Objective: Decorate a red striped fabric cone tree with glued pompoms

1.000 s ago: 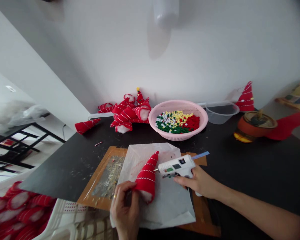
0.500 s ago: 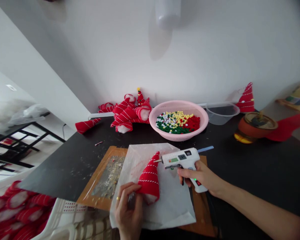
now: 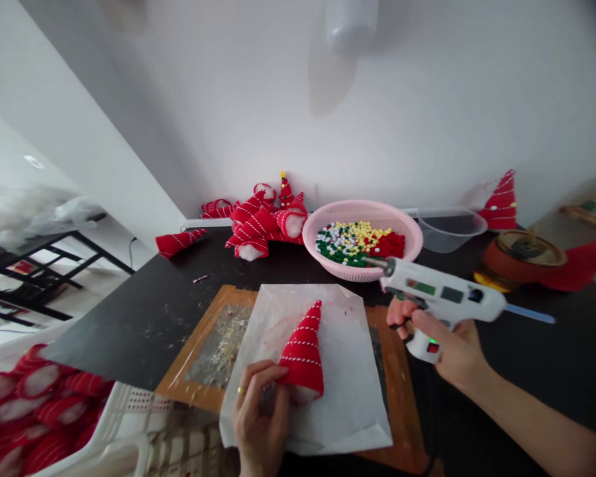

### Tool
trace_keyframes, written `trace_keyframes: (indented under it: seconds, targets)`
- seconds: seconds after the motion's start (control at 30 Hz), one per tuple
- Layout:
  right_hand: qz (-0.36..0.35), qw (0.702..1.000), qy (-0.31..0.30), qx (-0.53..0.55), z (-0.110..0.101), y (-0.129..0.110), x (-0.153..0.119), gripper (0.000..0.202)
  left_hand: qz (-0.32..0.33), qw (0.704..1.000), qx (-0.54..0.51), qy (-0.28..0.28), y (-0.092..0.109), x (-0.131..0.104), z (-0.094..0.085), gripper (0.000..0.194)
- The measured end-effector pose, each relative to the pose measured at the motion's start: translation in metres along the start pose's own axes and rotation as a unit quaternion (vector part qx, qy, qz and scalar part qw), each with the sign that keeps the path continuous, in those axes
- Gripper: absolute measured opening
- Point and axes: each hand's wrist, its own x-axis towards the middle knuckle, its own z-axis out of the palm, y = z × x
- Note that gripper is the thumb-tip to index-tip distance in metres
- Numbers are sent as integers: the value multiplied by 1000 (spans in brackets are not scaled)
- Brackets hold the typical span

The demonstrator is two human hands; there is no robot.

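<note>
A red felt cone (image 3: 304, 354) wound with red-and-white twine lies on a white paper sheet (image 3: 350, 411), its tip pointing away from me and white stuffing showing at its base. My left hand (image 3: 262, 404) pinches the cone's lower left edge. In my right hand (image 3: 447, 338) is a white hot glue gun (image 3: 449, 291), lifted to the right of the paper with its nozzle pointing left. A green light glows on its handle, and a clear glue stick (image 3: 530, 313) sticks out of its back.
A pink basket (image 3: 318, 255) holds small coloured pom-poms. Several red cones (image 3: 258, 228) are heaped behind, and another cone (image 3: 179, 242) lies left. A clear plastic tub (image 3: 449, 232), a brown-taped round container (image 3: 521, 255) and a white crate (image 3: 124, 421) stand around the black table (image 3: 129, 324).
My right hand has drawn the glue gun away from the cone's tip, up and to the right. My left hand stays on the cone; the view has shifted slightly.
</note>
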Motion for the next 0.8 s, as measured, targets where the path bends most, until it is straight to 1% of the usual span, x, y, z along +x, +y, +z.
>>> trace_keyframes:
  seconds: [0.03, 0.1, 0.2, 0.3, 0.37, 0.5, 0.6, 0.8]
  targets:
    - [-2, 1000, 7, -8, -1, 0, -1, 37, 3, 1000, 1, -2, 0, 0, 0, 13]
    - [43, 998, -14, -47, 1, 2, -2, 38, 10, 1000, 2, -5, 1, 0, 0, 13]
    - [132, 982, -92, -96, 12, 12, -4, 34, 17, 1000, 0, -2, 0, -1, 1, 14]
    - [165, 968, -147, -116, 22, 22, -5, 27, 22, 1000, -1, -4, -1, -2, 1, 15]
    - [164, 966, -157, -124, 27, 24, -5, 25, 31, 1000, 3, -5, -2, -2, 1, 15]
    - [148, 966, -159, -138, 32, 21, -5, 23, 46, 999, 11, -8, -3, -1, 0, 15]
    - [139, 967, -158, -146, 32, 19, -6, 23, 48, 999, 11, -7, -3, 0, 1, 16]
    - [130, 965, -154, -166, 30, 25, -6, 23, 44, 999, 10, -6, -6, -3, 1, 15]
